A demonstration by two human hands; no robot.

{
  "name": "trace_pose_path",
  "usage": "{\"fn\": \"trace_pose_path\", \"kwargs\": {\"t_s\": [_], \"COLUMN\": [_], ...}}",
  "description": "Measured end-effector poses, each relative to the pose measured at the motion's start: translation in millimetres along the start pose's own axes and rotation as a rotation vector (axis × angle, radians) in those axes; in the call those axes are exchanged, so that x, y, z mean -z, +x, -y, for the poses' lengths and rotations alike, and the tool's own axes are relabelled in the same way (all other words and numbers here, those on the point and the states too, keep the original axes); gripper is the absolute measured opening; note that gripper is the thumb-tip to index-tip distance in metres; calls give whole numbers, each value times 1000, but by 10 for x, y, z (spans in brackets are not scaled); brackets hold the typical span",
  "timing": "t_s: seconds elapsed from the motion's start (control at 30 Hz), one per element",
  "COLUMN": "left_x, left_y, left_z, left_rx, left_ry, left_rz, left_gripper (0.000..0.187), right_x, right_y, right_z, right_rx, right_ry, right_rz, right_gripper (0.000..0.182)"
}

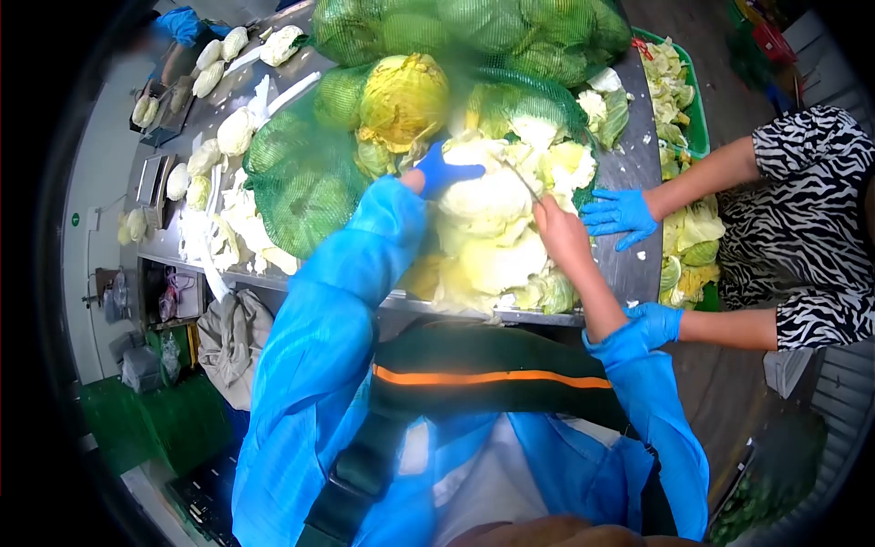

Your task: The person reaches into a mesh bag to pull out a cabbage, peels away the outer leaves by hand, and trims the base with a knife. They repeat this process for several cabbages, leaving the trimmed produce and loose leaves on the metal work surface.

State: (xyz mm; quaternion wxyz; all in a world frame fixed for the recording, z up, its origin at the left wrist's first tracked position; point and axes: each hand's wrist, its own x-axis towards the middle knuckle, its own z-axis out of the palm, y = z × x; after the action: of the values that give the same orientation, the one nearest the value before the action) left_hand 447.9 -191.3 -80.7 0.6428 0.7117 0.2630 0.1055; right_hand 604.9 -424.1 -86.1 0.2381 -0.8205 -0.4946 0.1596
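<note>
My left hand (443,170), in a blue glove, lies with its fingers spread against the upper left side of a pale cabbage (478,202). A knife (523,183) is in my bare right hand (558,230), its fingers wrapped round the handle. Its thin dark blade points up and left across the cabbage. Loose pale leaves (497,264) lie beneath and around the cabbage, at the table's near edge. Just beyond my left hand sits a yellowed cabbage (404,102).
Green net sacks of cabbages (305,187) crowd the metal table (645,264). Trimmed cabbages (237,130) lie to the left. A co-worker's gloved hand (622,217) rests on the table at right; the other gloved hand (654,325) touches my right sleeve. A green crate (699,114) holds leaves.
</note>
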Motion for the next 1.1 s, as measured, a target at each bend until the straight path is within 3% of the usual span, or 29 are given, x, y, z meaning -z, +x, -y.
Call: {"fn": "trace_pose_path", "kwargs": {"t_s": [0.07, 0.17, 0.2, 0.33, 0.4, 0.43, 0.47, 0.5, 0.53, 0.6, 0.7, 0.73, 0.83, 0.87, 0.97, 1.0, 1.03, 1.1], "left_x": [17, -123, -183, -176, -243, -280, -330, -368, -397, -474, -673, -773, -830, -806, -582, -553, -522, -554], "left_y": [18, -68, -133, -74, -114, -133, -177, -220, -255, -370, -607, -719, -1044, -1143, -1196, -1110, -952, -530], "left_z": [149, 27, -173, 95, 55, 18, -20, -6, 13, -50, -137, -242, -259, -321, -474, -632, -711, -601], "left_rx": [-31, 145, 200, 211, 189, 177, 154, 125, 95, 54, -218, -248, -241, -263, -299, -168, -80, -121], "left_ry": [-18, 67, 118, 215, 309, 354, 401, 380, 362, 324, 545, 514, 627, 650, 697, 611, 654, 470], "left_rz": [-19, -228, -267, -295, -343, -369, -368, -390, -410, -417, -511, -573, -521, -521, -398, -399, -387, -372], "left_gripper": [77, 91, 104, 118, 114, 113, 126, 127, 129, 131, 129, 121, 110, 91, 75, 63, 65, 76], "right_x": [167, 342, 274, 110, 82, 63, 21, -34, -85, -107, -117, -104, -75, -57, 47, 100, 139, 195], "right_y": [-94, -6, 97, 536, 701, 794, 888, 986, 1079, 1326, 1537, 1547, 1435, 1368, 1079, 993, 916, 821], "right_z": [63, 313, 333, 445, 465, 445, 404, 363, 332, 278, 84, 45, -32, -39, 42, 124, 204, 313], "right_rx": [-39, -14, 45, 212, 278, 292, 308, 324, 278, 127, -9, -6, -22, -32, -42, -26, -10, 23], "right_ry": [139, 160, 121, -141, -235, -202, -168, -132, -9, -51, 26, 63, 106, 108, 198, 233, 213, 177], "right_rz": [72, -18, -53, -173, -181, -179, -175, -172, -190, -63, 58, 42, 28, 26, -31, -58, -53, -52], "right_gripper": [27, 29, 31, 33, 35, 34, 33, 32, 28, 27, 35, 36, 37, 37, 30, 28, 29, 29]}}
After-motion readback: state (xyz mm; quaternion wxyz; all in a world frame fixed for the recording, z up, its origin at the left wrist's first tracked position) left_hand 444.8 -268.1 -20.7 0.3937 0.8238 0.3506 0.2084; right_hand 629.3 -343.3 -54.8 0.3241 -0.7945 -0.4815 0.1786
